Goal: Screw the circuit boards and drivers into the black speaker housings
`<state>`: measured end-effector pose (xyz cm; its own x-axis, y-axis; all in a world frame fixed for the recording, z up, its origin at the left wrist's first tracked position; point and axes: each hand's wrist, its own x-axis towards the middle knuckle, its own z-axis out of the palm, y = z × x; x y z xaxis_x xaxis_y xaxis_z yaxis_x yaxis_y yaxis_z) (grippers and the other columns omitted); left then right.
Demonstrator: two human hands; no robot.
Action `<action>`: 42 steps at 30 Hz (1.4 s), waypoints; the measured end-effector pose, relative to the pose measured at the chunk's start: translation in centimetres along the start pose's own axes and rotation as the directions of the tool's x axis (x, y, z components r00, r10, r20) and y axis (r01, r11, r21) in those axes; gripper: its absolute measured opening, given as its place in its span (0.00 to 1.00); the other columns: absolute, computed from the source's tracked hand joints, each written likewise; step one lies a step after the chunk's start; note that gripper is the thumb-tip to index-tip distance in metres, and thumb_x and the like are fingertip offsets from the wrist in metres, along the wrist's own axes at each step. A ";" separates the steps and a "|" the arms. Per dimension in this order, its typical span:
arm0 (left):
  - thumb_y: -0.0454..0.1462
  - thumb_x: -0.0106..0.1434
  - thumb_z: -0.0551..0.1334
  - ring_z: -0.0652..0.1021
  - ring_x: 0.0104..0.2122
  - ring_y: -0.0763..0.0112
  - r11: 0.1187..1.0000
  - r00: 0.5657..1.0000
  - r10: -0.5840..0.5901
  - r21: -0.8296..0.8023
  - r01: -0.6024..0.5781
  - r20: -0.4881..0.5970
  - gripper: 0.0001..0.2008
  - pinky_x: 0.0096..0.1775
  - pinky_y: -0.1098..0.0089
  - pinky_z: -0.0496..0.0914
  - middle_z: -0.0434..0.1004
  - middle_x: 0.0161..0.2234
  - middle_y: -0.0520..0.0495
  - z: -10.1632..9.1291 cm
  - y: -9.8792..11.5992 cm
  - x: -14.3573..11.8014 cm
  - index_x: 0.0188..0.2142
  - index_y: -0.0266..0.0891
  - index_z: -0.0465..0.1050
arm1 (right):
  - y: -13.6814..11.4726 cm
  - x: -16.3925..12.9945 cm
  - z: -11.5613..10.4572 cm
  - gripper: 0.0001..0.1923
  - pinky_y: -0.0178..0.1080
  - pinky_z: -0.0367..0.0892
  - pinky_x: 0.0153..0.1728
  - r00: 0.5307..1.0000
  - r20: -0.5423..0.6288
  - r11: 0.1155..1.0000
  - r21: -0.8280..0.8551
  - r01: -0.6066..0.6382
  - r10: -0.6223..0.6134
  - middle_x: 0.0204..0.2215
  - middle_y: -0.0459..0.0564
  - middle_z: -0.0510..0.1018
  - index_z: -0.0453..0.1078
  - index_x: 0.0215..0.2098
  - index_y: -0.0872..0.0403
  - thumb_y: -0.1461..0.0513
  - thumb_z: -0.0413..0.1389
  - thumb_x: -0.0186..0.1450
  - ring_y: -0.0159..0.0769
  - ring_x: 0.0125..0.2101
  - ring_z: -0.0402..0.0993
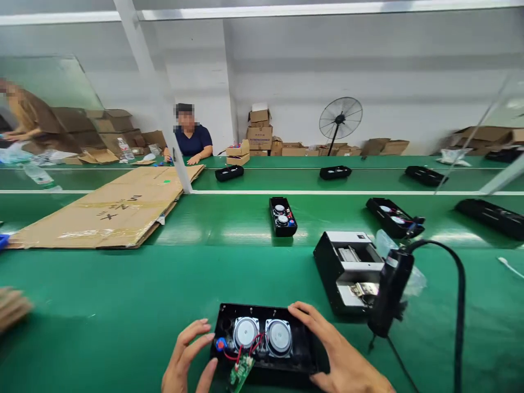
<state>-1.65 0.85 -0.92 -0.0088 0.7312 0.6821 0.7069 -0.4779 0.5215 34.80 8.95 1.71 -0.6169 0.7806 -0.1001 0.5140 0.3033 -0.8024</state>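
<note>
A long green desk (123, 305) fills the room from side to side, with a second green strip behind a white rail. On the left of it lies a big flattened sheet of cardboard (110, 210), taped and marked with pen. Against the far white wall stand stacked cardboard boxes (259, 131) and a floor fan (340, 118), and a person in a dark blue top (192, 139) sits at the far side with a hand on the green surface. To the right of the near edge sits an open black and white box (347, 267) with metal parts in it, and just in front of that hangs a black power tool (391, 295) on a thick black cable. Several black speaker shells rest further back, one of them (283, 216) lying open in the middle with two round drivers showing. Right at the near edge lies the black speaker case (266, 341), open side up, with two silver drivers side by side, red wires and a small green circuit board at its lower left corner. The left hand (190, 360) has its fingers spread and touches the left end of the case by the blue part, gripping nothing. The right hand (335, 355) lies open over the right end, fingers resting along the top edge.
</note>
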 end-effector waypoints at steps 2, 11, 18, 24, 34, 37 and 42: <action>0.49 0.76 0.64 0.78 0.65 0.49 0.993 0.994 -0.020 -0.111 0.032 0.106 0.15 0.60 0.53 0.80 0.79 0.62 0.40 1.4 0.1 -0.1 0.57 0.50 0.78 | -0.1 -1.1 -1.7 0.60 0.63 0.52 0.75 0.999 0.017 0.999 0.002 -0.032 0.032 0.78 0.63 0.57 0.58 0.78 0.50 0.70 0.58 0.46 0.61 0.77 0.55; 0.45 0.75 0.66 0.69 0.72 0.47 0.967 0.945 0.000 -0.242 0.084 0.326 0.11 0.63 0.44 0.76 0.78 0.66 0.46 5.1 -1.0 0.3 0.37 0.51 0.86 | -0.8 -3.5 1.4 0.27 0.54 0.70 0.69 0.863 -0.391 0.932 -0.296 0.211 -0.320 0.67 0.55 0.79 0.73 0.66 0.44 0.61 0.67 0.70 0.50 0.69 0.73; 0.52 0.73 0.65 0.76 0.67 0.46 0.958 0.931 -0.115 -0.211 0.196 0.346 0.18 0.60 0.49 0.78 0.81 0.63 0.40 5.8 -1.5 0.6 0.32 0.46 0.84 | -4.6 1.4 7.4 0.09 0.39 0.84 0.50 0.560 -0.494 0.740 -0.534 0.408 -0.665 0.38 0.50 0.91 0.76 0.50 0.54 0.60 0.54 0.80 0.36 0.38 0.90; 0.57 0.75 0.59 0.72 0.70 0.45 0.922 0.907 -0.320 -0.132 0.365 0.273 0.28 0.62 0.49 0.76 0.85 0.56 0.39 6.7 0.8 -1.5 0.26 0.44 0.77 | -5.4 0.7 5.1 0.10 0.37 0.81 0.35 0.593 -0.676 0.897 -0.288 0.335 -0.438 0.35 0.49 0.89 0.78 0.50 0.51 0.67 0.54 0.78 0.36 0.32 0.86; 0.41 0.75 0.62 0.87 0.49 0.61 0.997 0.970 -0.079 0.009 0.079 0.228 0.07 0.59 0.60 0.80 0.83 0.36 0.51 6.2 2.2 2.5 0.39 0.46 0.76 | -5.8 -0.6 2.8 0.15 0.39 0.77 0.36 0.802 -0.375 0.878 -0.306 0.367 -0.465 0.39 0.50 0.88 0.77 0.52 0.52 0.70 0.51 0.76 0.39 0.35 0.83; 0.39 0.78 0.57 0.85 0.56 0.59 0.997 0.951 -0.078 0.016 0.077 0.298 0.10 0.61 0.57 0.79 0.85 0.43 0.48 6.2 2.8 2.8 0.43 0.46 0.77 | -6.1 -0.3 3.8 0.15 0.41 0.73 0.35 0.857 -0.214 0.828 -0.445 0.341 -0.468 0.38 0.49 0.87 0.76 0.49 0.51 0.71 0.50 0.75 0.41 0.34 0.80; 0.37 0.74 0.61 0.61 0.76 0.44 0.997 0.903 0.003 0.074 -0.039 0.429 0.09 0.66 0.42 0.74 0.74 0.68 0.41 4.9 3.4 1.8 0.47 0.46 0.80 | -6.1 0.0 4.6 0.12 0.41 0.70 0.35 0.947 -0.017 0.785 -0.564 0.255 -0.319 0.39 0.47 0.86 0.76 0.46 0.52 0.72 0.55 0.71 0.40 0.37 0.80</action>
<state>4.22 2.95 -0.46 0.2978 0.8679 0.3976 0.7571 -0.4684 0.4555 28.93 4.54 3.87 -0.7387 0.6519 0.1713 0.5827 0.7454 -0.3238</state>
